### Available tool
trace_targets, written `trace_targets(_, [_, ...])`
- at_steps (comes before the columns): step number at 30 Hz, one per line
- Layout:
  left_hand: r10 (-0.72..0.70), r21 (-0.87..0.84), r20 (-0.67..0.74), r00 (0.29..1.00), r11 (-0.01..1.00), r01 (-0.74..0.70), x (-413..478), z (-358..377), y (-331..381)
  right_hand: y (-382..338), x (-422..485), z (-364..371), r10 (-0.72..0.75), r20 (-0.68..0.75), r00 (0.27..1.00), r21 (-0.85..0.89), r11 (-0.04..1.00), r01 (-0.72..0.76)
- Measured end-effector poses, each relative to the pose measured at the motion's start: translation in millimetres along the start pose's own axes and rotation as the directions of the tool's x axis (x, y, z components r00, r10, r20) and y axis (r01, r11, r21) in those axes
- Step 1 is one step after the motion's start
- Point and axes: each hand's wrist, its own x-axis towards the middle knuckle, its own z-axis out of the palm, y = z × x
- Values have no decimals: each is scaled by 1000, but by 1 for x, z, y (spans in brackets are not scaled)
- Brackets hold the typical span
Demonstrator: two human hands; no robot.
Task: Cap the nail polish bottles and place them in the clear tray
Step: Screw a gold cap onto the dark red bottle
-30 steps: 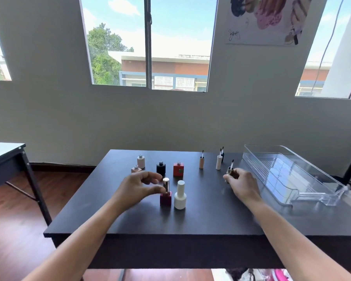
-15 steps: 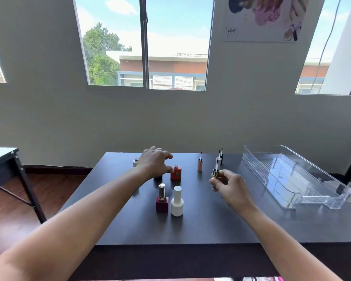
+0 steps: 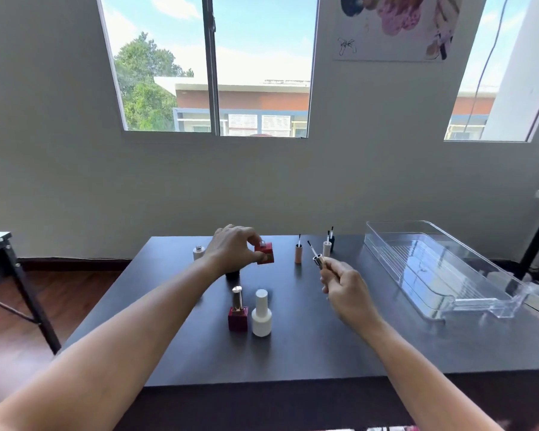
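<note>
Fingers of the left hand (image 3: pixel 231 251) now pinch the red bottle (image 3: pixel 265 254) at the back of the table (image 3: pixel 308 353); before, they only reached over it. The right hand (image 3: pixel 346 284) pinches a brush cap (image 3: pixel 317 260) nearby, so capping looks next. The clear tray (image 3: pixel 383 244) holds nothing.

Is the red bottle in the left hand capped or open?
Open: the red bottle in the left hand shows a bare neck; the right hand holds a brush cap apart.

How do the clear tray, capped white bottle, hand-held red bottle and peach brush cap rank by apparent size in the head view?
1. clear tray
2. white bottle, nearer the camera, so unsure
3. red bottle
4. peach brush cap, slimmer
</note>
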Motion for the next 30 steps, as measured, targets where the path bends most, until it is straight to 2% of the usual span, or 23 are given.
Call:
trace_targets(3, [-41,-283,-38,998,959,29,-8,-24,10,-11,1,-7,-11,-32,999,77,997,13])
trace_targets(8, [-65,-571,-36,997,820,33,-37,-51,28,-45,-3,-24,-75,-66,995,261,961,90])
trace_targets(16, [-59,-606,-91,994,795,-8,-89,-60,46,-82,-23,-37,-194,-143,971,356,905,233])
trace_targets(30, [-58,-546,-133,989,838,-24,-105,-66,56,-89,-34,-34,-202,-143,969,245,941,232])
